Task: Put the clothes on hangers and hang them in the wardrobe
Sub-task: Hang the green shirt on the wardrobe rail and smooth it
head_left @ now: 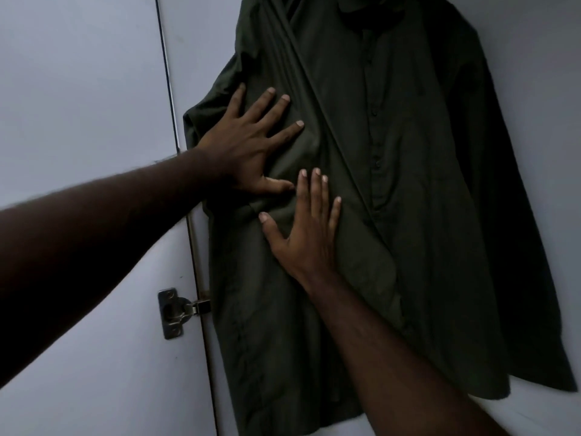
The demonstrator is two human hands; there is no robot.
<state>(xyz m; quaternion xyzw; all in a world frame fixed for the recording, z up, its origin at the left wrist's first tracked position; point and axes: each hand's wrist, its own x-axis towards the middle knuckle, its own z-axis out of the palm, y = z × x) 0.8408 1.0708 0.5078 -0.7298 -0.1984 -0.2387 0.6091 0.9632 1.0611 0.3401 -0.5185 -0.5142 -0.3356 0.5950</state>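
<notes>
A dark green button-up shirt (393,184) hangs against a pale wardrobe panel, its collar at the top edge of the view; the hanger is not visible. My left hand (248,143) lies flat on the shirt's left side with fingers spread. My right hand (306,228) presses flat on the fabric just below it, fingers straight and pointing up. The left thumb nearly touches the right fingertips. Neither hand grips the cloth.
The open wardrobe door (81,89) fills the left side, with a metal hinge (176,313) at its inner edge near the shirt's lower left. The pale back panel (534,58) shows to the right of the shirt.
</notes>
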